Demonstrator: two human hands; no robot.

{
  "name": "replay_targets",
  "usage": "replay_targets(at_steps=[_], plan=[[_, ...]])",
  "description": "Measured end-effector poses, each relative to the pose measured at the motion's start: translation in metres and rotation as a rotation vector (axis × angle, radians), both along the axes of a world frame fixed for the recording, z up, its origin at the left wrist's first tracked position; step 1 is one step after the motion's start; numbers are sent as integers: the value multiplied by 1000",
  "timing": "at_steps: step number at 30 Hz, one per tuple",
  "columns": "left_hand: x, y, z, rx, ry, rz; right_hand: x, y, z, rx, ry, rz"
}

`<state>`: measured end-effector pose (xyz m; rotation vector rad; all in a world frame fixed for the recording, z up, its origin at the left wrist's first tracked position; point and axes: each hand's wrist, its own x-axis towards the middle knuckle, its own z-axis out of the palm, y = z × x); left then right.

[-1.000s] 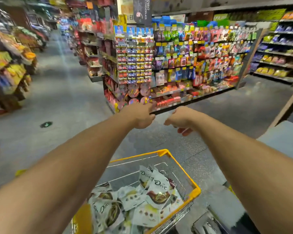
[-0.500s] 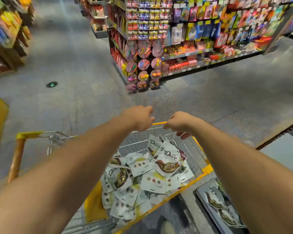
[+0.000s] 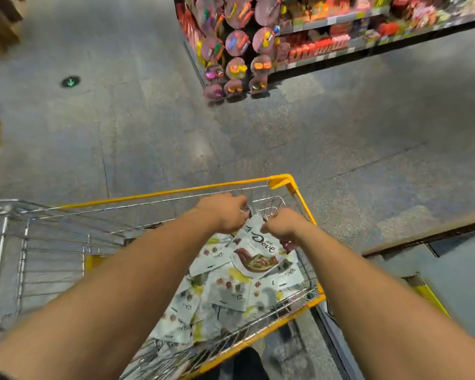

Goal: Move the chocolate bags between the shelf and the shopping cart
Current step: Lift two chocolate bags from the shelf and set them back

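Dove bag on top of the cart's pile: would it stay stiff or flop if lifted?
Probably floppy: the Dove bag lies slightly buckled over the bags beneath. Likely light for its size, as it sits atop them without sinking. Its smooth film could be slippery.

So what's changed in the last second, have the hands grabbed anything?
The left hand and right hand came down from mid-air into the shopping cart, to the top edge of the topmost Dove bag; whether they grip it yet is unclear. The pile of chocolate bags lies as before.
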<state>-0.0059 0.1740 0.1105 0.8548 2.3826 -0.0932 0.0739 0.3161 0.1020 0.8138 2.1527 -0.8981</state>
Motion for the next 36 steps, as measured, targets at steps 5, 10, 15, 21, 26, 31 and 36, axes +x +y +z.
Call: replay_targets(at_steps=[5,10,15,21,26,31,36], plan=[[-23,8,-46,-51,-4,-8,-7,10,-51,77,-20,56],[-31,17,-106,-85,-58,-46,2,16,-110,137,-71,-15],[-41,33,-157,-40,-78,-66,14,29,-157,212,-75,-128],[-48,49,-198,-7,-44,-68,20,36,-197,226,-96,-185],[-47,50,-211,63,-15,-81,27,30,-212,291,-85,-131],[-41,56,-209,132,38,-168,35,27,-216,323,-115,-75],[-39,55,-206,129,69,-244,45,30,-210,335,-144,-68]])
